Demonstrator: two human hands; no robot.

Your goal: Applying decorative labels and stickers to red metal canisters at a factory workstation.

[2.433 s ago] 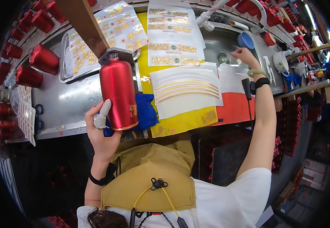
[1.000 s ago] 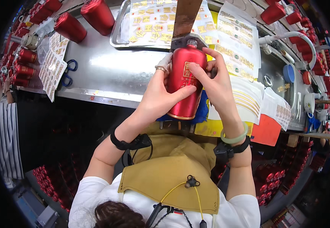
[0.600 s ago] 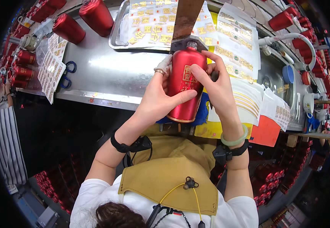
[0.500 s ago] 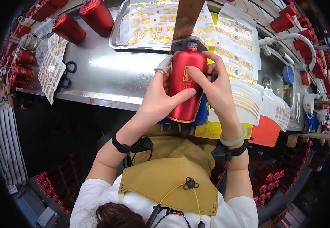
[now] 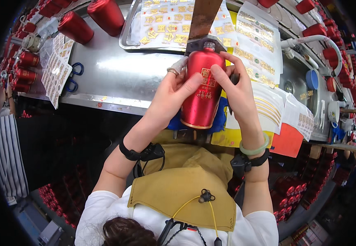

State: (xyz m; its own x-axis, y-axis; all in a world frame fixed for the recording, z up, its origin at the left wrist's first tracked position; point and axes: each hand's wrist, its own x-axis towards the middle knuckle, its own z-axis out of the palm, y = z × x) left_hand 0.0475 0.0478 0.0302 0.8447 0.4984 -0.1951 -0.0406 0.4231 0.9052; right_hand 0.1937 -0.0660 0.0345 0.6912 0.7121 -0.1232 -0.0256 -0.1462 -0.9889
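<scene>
A red metallic bottle [image 5: 200,108] with a clear ridged neck and gold lettering on its front lies tilted between my two hands, over the table's front edge. My left hand [image 5: 170,92] is closed on its left side, thumb on the front face. It wears a ring and white finger covers. My right hand [image 5: 237,88] grips the right side, thumb beside the gold framed emblem and fingers round the far side. A small dark piece shows by my right fingers; I cannot make out what it is. Under the bottle is a blue cloth [image 5: 219,122].
A metal tray [image 5: 125,39] holds sheets of gold stickers. An upright brown post [image 5: 204,18] stands just beyond the bottle. More sticker sheets [image 5: 258,49] lie to the right. Blue-handled scissors [image 5: 76,69] and red bottles [image 5: 75,28] are at the left.
My left thumb has moved up the bottle's front towards the emblem, and the lower gold lettering now shows. My right thumb has shifted to the emblem's right edge. The bottle remains held.
</scene>
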